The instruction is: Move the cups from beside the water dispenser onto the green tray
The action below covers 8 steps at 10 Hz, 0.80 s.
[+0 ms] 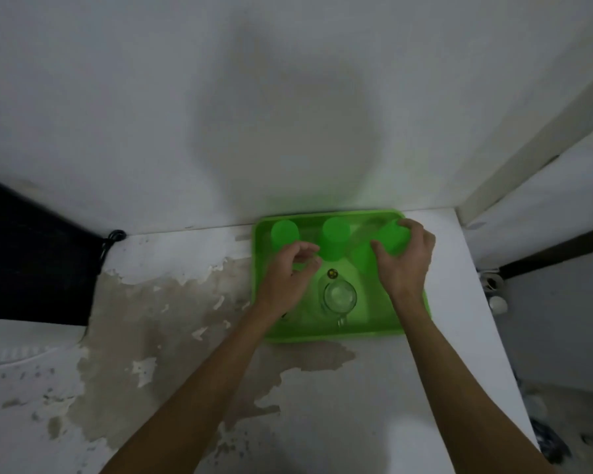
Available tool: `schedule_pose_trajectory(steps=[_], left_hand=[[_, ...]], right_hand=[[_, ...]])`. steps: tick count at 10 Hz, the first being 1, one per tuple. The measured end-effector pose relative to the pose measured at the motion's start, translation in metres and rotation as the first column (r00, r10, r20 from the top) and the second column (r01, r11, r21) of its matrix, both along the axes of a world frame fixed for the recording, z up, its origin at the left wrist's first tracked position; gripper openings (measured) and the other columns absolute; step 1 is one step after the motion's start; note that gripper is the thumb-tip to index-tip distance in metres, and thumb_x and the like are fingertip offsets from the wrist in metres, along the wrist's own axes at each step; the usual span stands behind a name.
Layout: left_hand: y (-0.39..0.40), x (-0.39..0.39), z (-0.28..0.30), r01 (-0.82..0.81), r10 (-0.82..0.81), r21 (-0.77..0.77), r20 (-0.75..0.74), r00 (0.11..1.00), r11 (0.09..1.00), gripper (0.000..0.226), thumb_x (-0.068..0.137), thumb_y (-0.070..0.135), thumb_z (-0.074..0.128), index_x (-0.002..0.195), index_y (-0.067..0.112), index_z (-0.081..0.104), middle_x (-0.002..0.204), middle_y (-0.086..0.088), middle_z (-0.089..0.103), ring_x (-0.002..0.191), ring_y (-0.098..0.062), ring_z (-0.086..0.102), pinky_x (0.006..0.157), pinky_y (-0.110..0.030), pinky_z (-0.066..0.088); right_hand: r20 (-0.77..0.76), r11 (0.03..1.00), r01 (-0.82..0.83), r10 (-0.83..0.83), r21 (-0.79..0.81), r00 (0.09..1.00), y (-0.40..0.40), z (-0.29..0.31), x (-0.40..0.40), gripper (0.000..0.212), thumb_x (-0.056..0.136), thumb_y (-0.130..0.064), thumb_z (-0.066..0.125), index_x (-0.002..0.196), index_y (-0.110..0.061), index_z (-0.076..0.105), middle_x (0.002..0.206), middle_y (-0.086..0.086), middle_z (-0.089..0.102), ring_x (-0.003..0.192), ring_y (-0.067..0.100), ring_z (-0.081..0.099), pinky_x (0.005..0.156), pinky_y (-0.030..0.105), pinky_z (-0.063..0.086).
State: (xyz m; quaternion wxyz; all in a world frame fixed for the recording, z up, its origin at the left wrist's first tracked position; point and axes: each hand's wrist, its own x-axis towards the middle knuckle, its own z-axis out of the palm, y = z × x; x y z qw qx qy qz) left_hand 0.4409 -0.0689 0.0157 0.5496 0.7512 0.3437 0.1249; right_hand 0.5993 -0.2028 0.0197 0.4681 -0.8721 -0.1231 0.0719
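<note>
A green tray [332, 335] lies on the white counter against the wall. Two green cups stand upside down along its far side, one at the far left [284, 233] and one in the middle [335, 237]. My right hand [404, 258] is wrapped around a third green cup [392, 236] at the tray's far right; a clear glass [368, 230] seems to lie next to it. A clear glass mug [339, 297] stands in the tray's middle. My left hand [288, 278] hovers over the tray's left part, fingers curled and apart, with nothing visible in it.
The counter [172, 336] has a worn, peeling patch left of the tray. Its right edge [486, 319] drops off just past the tray. A dark object [31, 261] with a black cable [112, 239] sits at the left. The wall [288, 114] stands directly behind the tray.
</note>
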Motion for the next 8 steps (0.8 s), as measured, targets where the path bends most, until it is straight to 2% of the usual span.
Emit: schedule_pose_trajectory(steps=[1, 2, 3, 4, 5, 6, 7, 8], left_hand=[[0.003, 0.007, -0.006, 0.013, -0.013, 0.007, -0.029, 1.0, 1.0, 0.022, 0.094, 0.021, 0.066, 0.116, 0.017, 0.066, 0.113, 0.003, 0.066, 0.104, -0.003, 0.061, 0.081, -0.016, 0.049], [0.006, 0.012, -0.01, 0.028, -0.027, 0.014, -0.058, 0.998, 1.0, 0.02, 0.094, 0.019, 0.065, 0.114, 0.018, 0.066, 0.111, 0.004, 0.067, 0.101, -0.001, 0.061, 0.084, -0.018, 0.051], [0.009, 0.015, -0.013, 0.032, -0.031, 0.016, -0.075, 0.997, 0.999, 0.018, 0.095, 0.017, 0.064, 0.112, 0.019, 0.066, 0.109, 0.005, 0.067, 0.097, 0.002, 0.06, 0.08, -0.012, 0.048], [0.01, 0.016, -0.016, 0.039, -0.037, 0.022, -0.09, 0.995, 0.999, 0.018, 0.095, 0.015, 0.064, 0.113, 0.016, 0.066, 0.108, 0.003, 0.068, 0.095, 0.003, 0.06, 0.077, -0.004, 0.047], [0.011, 0.015, -0.015, 0.038, -0.036, 0.019, -0.089, 0.995, 0.999, 0.018, 0.095, 0.014, 0.064, 0.112, 0.014, 0.067, 0.107, 0.002, 0.069, 0.095, -0.002, 0.062, 0.077, -0.004, 0.047], [0.011, 0.01, -0.012, 0.031, -0.029, 0.014, -0.087, 0.996, 0.999, 0.017, 0.095, 0.014, 0.064, 0.112, 0.015, 0.067, 0.106, 0.002, 0.068, 0.096, -0.005, 0.062, 0.077, -0.006, 0.048], [0.013, 0.002, -0.005, 0.029, -0.029, 0.009, -0.068, 0.997, 1.0, 0.016, 0.094, 0.014, 0.064, 0.109, 0.018, 0.068, 0.104, 0.006, 0.067, 0.095, -0.002, 0.061, 0.076, -0.004, 0.047], [0.014, -0.007, 0.008, -0.009, 0.009, 0.009, -0.02, 1.0, 1.0, 0.016, 0.093, 0.014, 0.065, 0.108, 0.02, 0.069, 0.104, 0.005, 0.069, 0.096, -0.004, 0.063, 0.077, -0.005, 0.047]], right_hand=[[0.073, 0.997, -0.059, 0.062, -0.043, 0.995, 0.009, -0.016, 0.01, 0.053, 0.076, -0.009, 0.08, 0.123, -0.011, 0.055, 0.134, 0.015, 0.044, 0.103, 0.01, 0.045, 0.088, 0.005, 0.03], [0.12, 0.991, -0.088, 0.099, -0.099, 0.988, 0.017, -0.029, 0.019, 0.051, 0.074, -0.006, 0.081, 0.118, -0.011, 0.054, 0.135, 0.014, 0.042, 0.104, 0.011, 0.047, 0.091, 0.016, 0.041], [0.139, 0.984, -0.118, 0.137, -0.134, 0.981, 0.023, -0.041, 0.025, 0.05, 0.073, -0.003, 0.08, 0.112, -0.012, 0.052, 0.134, 0.013, 0.041, 0.11, 0.021, 0.053, 0.096, 0.027, 0.047], [0.157, 0.978, -0.14, 0.165, -0.155, 0.974, 0.025, -0.049, 0.03, 0.045, 0.073, -0.001, 0.08, 0.107, -0.011, 0.052, 0.133, 0.014, 0.041, 0.113, 0.027, 0.055, 0.098, 0.027, 0.045], [0.143, 0.974, -0.141, 0.167, -0.175, 0.975, 0.026, -0.052, 0.033, 0.04, 0.074, -0.002, 0.08, 0.103, -0.009, 0.054, 0.135, 0.015, 0.042, 0.115, 0.026, 0.054, 0.102, 0.025, 0.039], [0.162, 0.967, -0.16, 0.194, -0.199, 0.967, 0.024, -0.052, 0.034, 0.038, 0.074, -0.006, 0.082, 0.102, -0.007, 0.056, 0.134, 0.016, 0.044, 0.117, 0.029, 0.054, 0.101, 0.024, 0.04], [0.231, 0.957, -0.161, 0.218, -0.242, 0.948, 0.022, -0.04, 0.029, 0.037, 0.073, -0.015, 0.083, 0.102, -0.009, 0.06, 0.134, 0.018, 0.046, 0.119, 0.032, 0.053, 0.101, 0.035, 0.047], [0.297, 0.966, -0.12, 0.186, -0.228, 0.936, 0.024, -0.024, 0.02, 0.032, 0.075, -0.02, 0.079, 0.101, -0.011, 0.063, 0.127, 0.018, 0.052, 0.112, 0.033, 0.056, 0.094, 0.044, 0.05]])
